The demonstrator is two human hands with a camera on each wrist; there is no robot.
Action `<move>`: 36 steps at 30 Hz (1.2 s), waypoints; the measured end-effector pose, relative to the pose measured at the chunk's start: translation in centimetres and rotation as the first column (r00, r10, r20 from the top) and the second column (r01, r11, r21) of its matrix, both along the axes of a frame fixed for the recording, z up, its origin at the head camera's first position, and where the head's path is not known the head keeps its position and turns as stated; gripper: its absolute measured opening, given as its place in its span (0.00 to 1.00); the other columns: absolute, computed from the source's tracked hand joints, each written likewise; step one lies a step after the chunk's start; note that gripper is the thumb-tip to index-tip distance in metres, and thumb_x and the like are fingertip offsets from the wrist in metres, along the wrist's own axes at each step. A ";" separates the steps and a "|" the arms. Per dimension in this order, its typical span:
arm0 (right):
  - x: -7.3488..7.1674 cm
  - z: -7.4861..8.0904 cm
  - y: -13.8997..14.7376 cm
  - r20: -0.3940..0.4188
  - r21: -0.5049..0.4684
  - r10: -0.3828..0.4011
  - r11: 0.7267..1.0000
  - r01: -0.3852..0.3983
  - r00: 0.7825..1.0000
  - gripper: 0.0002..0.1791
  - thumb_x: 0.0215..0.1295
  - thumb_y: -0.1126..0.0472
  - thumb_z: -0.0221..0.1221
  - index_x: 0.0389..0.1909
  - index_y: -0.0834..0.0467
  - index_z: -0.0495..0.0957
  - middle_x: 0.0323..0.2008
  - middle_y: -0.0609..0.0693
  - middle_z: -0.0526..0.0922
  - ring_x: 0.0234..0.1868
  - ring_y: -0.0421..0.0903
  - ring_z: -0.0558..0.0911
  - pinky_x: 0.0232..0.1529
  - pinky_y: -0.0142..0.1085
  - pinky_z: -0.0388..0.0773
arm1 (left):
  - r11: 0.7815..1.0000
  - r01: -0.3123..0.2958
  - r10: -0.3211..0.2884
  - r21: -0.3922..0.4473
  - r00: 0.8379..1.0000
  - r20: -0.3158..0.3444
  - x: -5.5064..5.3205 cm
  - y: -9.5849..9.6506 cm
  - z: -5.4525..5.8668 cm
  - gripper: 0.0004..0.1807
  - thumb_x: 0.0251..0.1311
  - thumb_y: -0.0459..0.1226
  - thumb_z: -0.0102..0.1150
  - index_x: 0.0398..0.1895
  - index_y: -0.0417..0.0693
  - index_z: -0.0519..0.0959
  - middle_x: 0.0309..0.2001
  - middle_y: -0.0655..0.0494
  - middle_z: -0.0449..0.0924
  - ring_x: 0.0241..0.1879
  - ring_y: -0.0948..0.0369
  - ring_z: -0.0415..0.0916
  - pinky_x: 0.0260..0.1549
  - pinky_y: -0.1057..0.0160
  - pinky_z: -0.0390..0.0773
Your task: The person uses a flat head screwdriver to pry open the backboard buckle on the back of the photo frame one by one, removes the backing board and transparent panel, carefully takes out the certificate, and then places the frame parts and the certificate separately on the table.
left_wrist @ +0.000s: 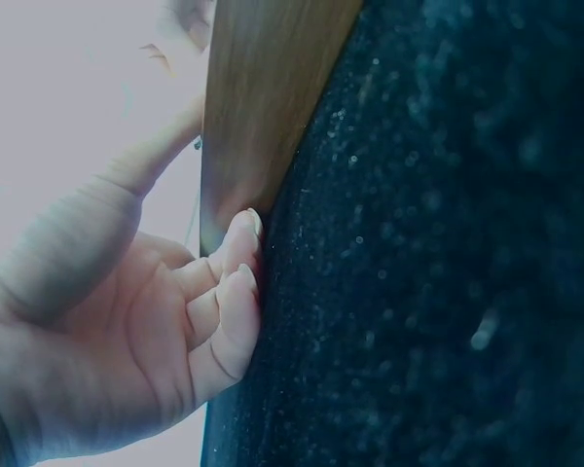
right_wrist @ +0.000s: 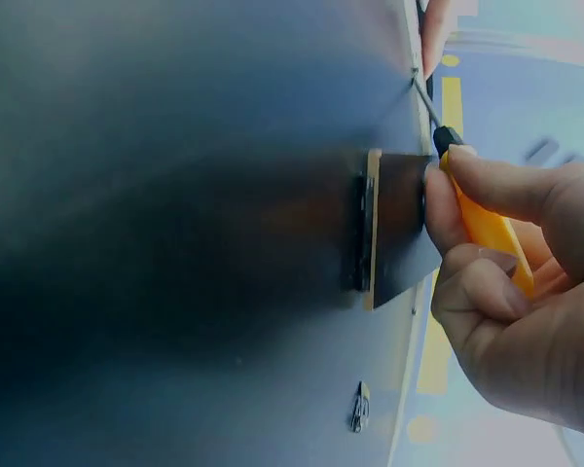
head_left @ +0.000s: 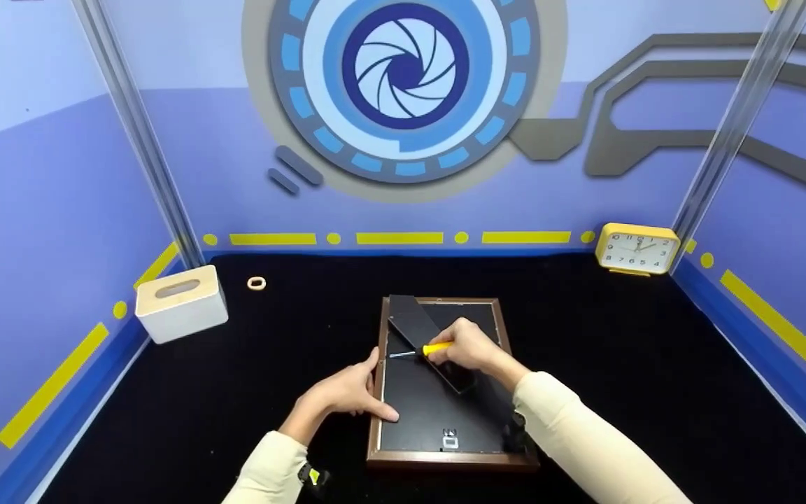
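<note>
A brown wooden picture frame (head_left: pixel 459 458) lies face down, its black backing board (head_left: pixel 417 399) upward. A black easel leg (head_left: pixel 408 318) sits slantwise on the board. My right hand (head_left: pixel 468 344) grips the yellow handle of a screwdriver (right_wrist: pixel 492 238). The screwdriver's metal shaft (head_left: pixel 403 354) points left, its tip right at the inner left edge of the frame. My left hand (head_left: pixel 347 390) holds the frame's left side, thumb on the backing board. In the left wrist view, its fingers (left_wrist: pixel 236 311) bend against the outer wooden side.
On the black tabletop (head_left: pixel 291 329), a white tissue box (head_left: pixel 182 308) with a wooden lid stands at left, and a small beige ring-shaped object (head_left: pixel 256 283) lies nearby. A yellow clock (head_left: pixel 637 249) stands at the back right. Blue-purple panels enclose the table.
</note>
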State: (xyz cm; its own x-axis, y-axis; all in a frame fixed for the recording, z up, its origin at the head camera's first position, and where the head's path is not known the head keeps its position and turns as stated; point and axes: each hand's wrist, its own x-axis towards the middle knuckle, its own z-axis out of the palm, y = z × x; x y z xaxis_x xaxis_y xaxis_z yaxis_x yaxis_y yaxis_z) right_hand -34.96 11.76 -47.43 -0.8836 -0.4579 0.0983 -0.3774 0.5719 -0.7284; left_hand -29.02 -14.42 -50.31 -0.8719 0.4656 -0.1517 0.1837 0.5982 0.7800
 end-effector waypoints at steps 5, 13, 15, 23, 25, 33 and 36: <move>-0.7 0.8 -0.4 0.040 0.027 0.022 0.999 -0.023 0.999 0.10 0.50 0.69 0.73 0.36 0.62 0.90 0.31 0.51 0.88 0.29 0.39 0.79 0.36 0.32 0.78 | 1.000 0.003 -0.003 0.001 1.000 0.000 -0.2 -0.3 0.2 0.76 0.41 0.51 0.82 0.79 0.34 0.34 0.22 0.55 0.78 0.15 0.61 0.73 0.16 0.63 0.75; -1.6 1.1 0.4 0.090 0.064 0.056 0.996 -0.062 0.994 0.13 0.51 0.67 0.74 0.40 0.62 0.90 0.36 0.52 0.89 0.36 0.40 0.81 0.42 0.35 0.79 | 1.000 0.019 -0.019 0.002 1.000 0.006 -0.2 0.1 0.3 0.76 0.42 0.51 0.82 0.78 0.34 0.33 0.22 0.55 0.78 0.15 0.61 0.73 0.16 0.63 0.75; -1.5 0.8 0.7 0.100 0.049 0.058 0.997 -0.063 0.993 0.13 0.52 0.67 0.74 0.40 0.62 0.89 0.36 0.53 0.89 0.35 0.41 0.81 0.42 0.36 0.80 | 1.000 0.019 -0.019 0.000 1.000 0.014 -0.2 0.3 0.2 0.76 0.42 0.50 0.82 0.79 0.34 0.33 0.23 0.55 0.77 0.15 0.61 0.73 0.17 0.63 0.75; -1.5 0.4 0.1 0.094 0.037 0.052 0.998 -0.056 0.994 0.12 0.51 0.67 0.74 0.39 0.61 0.90 0.36 0.52 0.89 0.36 0.41 0.81 0.42 0.35 0.79 | 1.000 0.010 -0.010 0.004 0.999 0.032 0.1 0.1 0.2 0.76 0.42 0.49 0.83 0.78 0.34 0.32 0.27 0.51 0.77 0.16 0.60 0.74 0.18 0.62 0.77; -1.5 0.4 -0.1 0.085 0.031 0.058 0.998 -0.061 0.995 0.12 0.51 0.67 0.74 0.39 0.61 0.90 0.36 0.52 0.89 0.35 0.40 0.80 0.41 0.34 0.79 | 1.000 0.011 -0.012 0.006 0.999 0.033 0.1 0.1 0.2 0.77 0.42 0.49 0.83 0.78 0.33 0.31 0.28 0.51 0.77 0.17 0.60 0.74 0.18 0.62 0.77; -1.4 0.7 -0.6 0.073 0.057 0.070 0.996 -0.075 0.995 0.12 0.51 0.70 0.73 0.39 0.63 0.89 0.36 0.54 0.88 0.33 0.40 0.79 0.39 0.33 0.78 | 0.999 0.031 -0.031 0.021 0.999 0.037 0.1 0.2 0.1 0.76 0.44 0.48 0.82 0.77 0.32 0.30 0.27 0.52 0.78 0.17 0.61 0.74 0.19 0.62 0.78; -1.2 1.2 -0.9 0.042 0.110 0.069 0.991 -0.074 0.997 0.12 0.50 0.70 0.73 0.38 0.63 0.90 0.36 0.53 0.89 0.33 0.40 0.79 0.40 0.34 0.79 | 0.999 0.024 -0.025 0.025 0.999 0.040 0.2 0.3 -0.1 0.76 0.44 0.48 0.82 0.77 0.32 0.30 0.29 0.52 0.78 0.17 0.60 0.74 0.19 0.62 0.77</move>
